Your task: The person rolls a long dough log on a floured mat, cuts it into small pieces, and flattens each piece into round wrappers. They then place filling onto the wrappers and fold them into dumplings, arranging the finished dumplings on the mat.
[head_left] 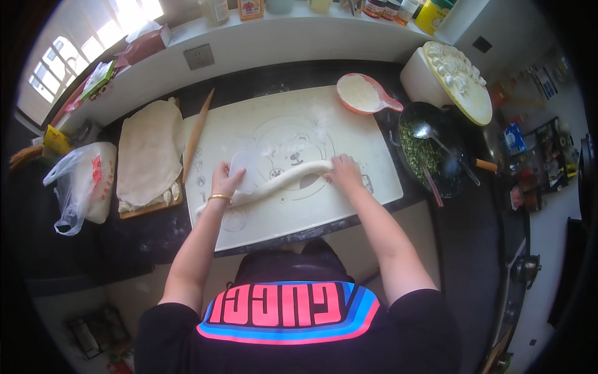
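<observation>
A long white dough rope [274,182] lies slantwise across the pale printed kneading mat [367,146]. My left hand [225,182], with a gold bangle at the wrist, grips a translucent white dough scraper [247,169] just above the rope's left part. At the rope's right end, my right hand [344,175] has its fingers curled around the dough. Left of the mat, a flat sheet of dough [148,149] covers pale pieces on a wooden board [156,209]. A tapered rolling pin [198,134] lies between that board and the mat.
A pink scoop of flour [359,93] stands at the mat's far right. Beside it are a wok [453,177] of chopped green filling with a spoon and chopsticks, and a white tub [425,78] topped with shaped dough pieces. A plastic bag [84,184] sits far left.
</observation>
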A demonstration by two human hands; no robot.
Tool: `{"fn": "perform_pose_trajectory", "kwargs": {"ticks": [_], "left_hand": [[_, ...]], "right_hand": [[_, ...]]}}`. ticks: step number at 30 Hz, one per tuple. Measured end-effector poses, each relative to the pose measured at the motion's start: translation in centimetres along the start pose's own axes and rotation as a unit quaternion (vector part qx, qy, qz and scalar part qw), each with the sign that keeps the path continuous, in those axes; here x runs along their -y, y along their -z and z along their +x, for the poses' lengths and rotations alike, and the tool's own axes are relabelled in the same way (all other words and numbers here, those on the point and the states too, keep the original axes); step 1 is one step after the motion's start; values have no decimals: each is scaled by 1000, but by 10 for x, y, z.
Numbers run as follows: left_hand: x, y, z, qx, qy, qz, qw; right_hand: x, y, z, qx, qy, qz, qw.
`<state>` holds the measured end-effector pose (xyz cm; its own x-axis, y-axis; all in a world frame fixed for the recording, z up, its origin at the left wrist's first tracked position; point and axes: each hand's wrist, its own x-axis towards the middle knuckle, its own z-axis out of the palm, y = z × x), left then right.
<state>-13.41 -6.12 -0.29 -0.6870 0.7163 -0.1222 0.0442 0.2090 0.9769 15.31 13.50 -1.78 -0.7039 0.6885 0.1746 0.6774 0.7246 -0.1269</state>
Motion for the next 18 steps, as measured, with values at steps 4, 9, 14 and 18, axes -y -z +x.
{"fn": "perform_pose_trajectory", "kwargs": {"ticks": [4,9,14,18], "left_hand": [[17,-4,-18,-20,53,-4,998],[6,-21,-37,8,62,-85,994],[-30,-68,-48,79,-26,-6,997],[-56,-123,-63,175,-160,185,954]], "right_hand": [[-27,-10,-21,-22,-40,-35,998],[-44,-24,31,-25,121,61,990],[-8,0,38,-149,140,235,950],[21,40,-21,53,32,541,839]]}}
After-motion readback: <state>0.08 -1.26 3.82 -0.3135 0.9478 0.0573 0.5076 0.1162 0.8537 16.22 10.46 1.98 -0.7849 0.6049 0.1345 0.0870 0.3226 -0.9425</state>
